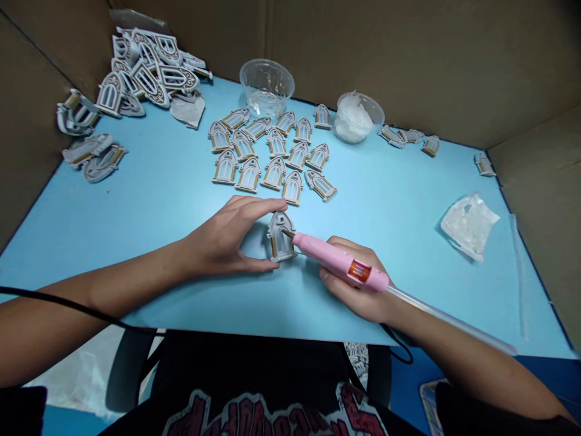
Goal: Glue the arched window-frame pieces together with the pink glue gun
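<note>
A small grey-white arched window piece [282,241] with gold side edges is on the blue table [172,212]. My left hand [229,236] grips it between the thumb at its base and a finger at its top. In my right hand [356,275] is a pink glue gun [333,257], my fingers wrapped round its handle. The gun's metal tip meets the upper part of the piece. A long clear glue stick [454,320] sticks out of the gun's back end over my right forearm.
Several similar small pieces [276,172] lie beyond my hands. Behind them stand a clear plastic tub [267,85] and another with white material [356,118]. Larger arched frames [149,75] are piled at the back left. At right lie a crumpled sheet [469,225] and a clear stick [520,272].
</note>
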`<state>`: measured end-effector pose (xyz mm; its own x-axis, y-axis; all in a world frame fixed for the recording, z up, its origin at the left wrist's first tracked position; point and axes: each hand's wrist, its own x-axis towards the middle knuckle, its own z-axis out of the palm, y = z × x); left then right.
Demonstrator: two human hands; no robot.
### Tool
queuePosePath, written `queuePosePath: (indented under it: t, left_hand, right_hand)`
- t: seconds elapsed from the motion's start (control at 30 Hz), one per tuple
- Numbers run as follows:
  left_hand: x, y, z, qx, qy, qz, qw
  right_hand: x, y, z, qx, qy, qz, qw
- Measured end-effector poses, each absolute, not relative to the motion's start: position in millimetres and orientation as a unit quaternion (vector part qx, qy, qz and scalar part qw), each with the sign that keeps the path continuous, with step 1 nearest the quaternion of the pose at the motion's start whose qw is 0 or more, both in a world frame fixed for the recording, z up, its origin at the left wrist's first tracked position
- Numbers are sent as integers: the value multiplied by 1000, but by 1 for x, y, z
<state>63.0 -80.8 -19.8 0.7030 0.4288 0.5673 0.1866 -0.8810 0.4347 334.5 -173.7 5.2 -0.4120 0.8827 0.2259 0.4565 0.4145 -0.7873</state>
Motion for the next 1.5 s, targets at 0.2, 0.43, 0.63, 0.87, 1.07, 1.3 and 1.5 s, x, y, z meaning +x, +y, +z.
queuePosePath:
  t: [0.2,0.43,0.63,0.87,1.07,1.3,1.5]
  left_hand:
    - [67,-83,-20,903,166,360,167]
    - [69,-85,-17,903,171,357,168]
    - [69,-86,-16,903,177,350,172]
    - [69,-84,-17,900,172,357,183]
    - [67,-85,-16,901,212,320,203]
    - [69,-85,-14,897,180,352,196]
    - [68,-85,-14,901,194,338,190]
  right_hand:
    - [334,-177,7,-421,-788,319,317]
    - [336,-177,5,-428,-794,307,302]
    - [337,-177,7,-433,-792,307,301]
    - [337,-177,7,-432,-793,306,301]
    - [337,-176,9,-428,-804,289,296]
    - [337,-176,9,-431,-806,283,290]
    - [337,-176,10,-435,-803,287,290]
